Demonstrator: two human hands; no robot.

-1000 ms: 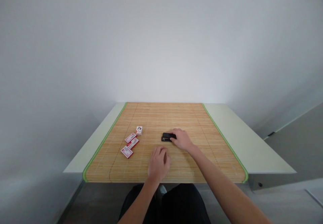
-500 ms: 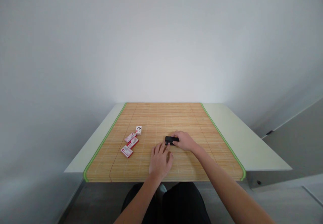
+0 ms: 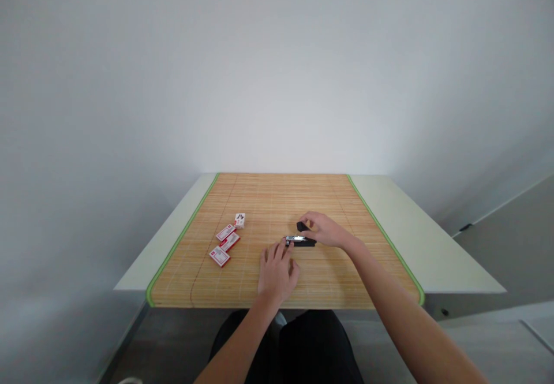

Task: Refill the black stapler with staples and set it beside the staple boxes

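Observation:
A black stapler [image 3: 299,241] lies on the bamboo mat [image 3: 268,199] near the middle, with its top arm lifted and the metal channel showing. My right hand [image 3: 325,231] pinches the raised black top of the stapler. My left hand [image 3: 277,271] rests flat on the mat, fingers spread, its fingertips touching the stapler's near left end. Several small red and white boxes [image 3: 227,241] lie to the left of my hands.
The mat has green edging and covers the middle of a pale table [image 3: 402,222] set against a white wall. My dark-clothed lap [image 3: 298,343] shows below the table's front edge.
My right hand has pulled the stapler a little nearer and swung its top up and open. My left hand has slid forward until its fingertips meet the stapler's base.

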